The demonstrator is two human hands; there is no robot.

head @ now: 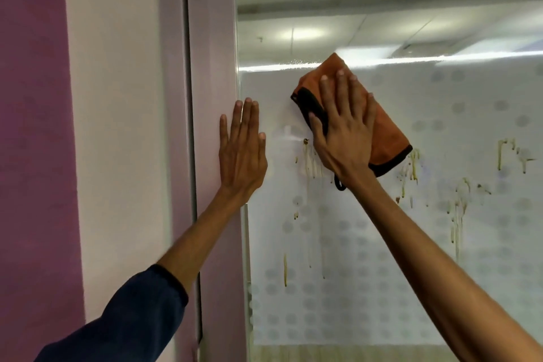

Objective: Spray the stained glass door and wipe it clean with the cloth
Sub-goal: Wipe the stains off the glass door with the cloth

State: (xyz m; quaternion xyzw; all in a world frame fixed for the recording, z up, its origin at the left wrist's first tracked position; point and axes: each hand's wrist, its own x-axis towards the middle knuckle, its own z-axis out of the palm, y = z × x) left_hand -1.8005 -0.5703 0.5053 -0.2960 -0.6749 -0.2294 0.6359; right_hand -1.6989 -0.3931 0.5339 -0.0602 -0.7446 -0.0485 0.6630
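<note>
Cloth (388, 135) is located centre frame, flat on the glass door (411, 244), with its upper corner at the top edge of the frosted dotted film. Orange microfibre, black-bound edge, folded into a pad. Judged soft, light and limp, so shape is kept only by palm pressure.

Right hand (343, 123) is laid flat over it, fingers straight and spread, nothing pinched. The cloth is pinned to the pane, not gripped. Best held that way, palm centred on the pad so the fold isn't dragged open. Black hanging loop (339, 184) below the wrist is to be kept out of the stroke.

Left hand (242, 150) is pressed flat, fingers straight and close together, across the edge between pink frame (211, 67) and glass, left of centre. Brace only.

Glass is judged rigid, slick and probably wet. Even pressure advised.

Brown drip stains (308, 161) are seen below and right of the cloth, not yet wiped. Spray bottle not in view.
</note>
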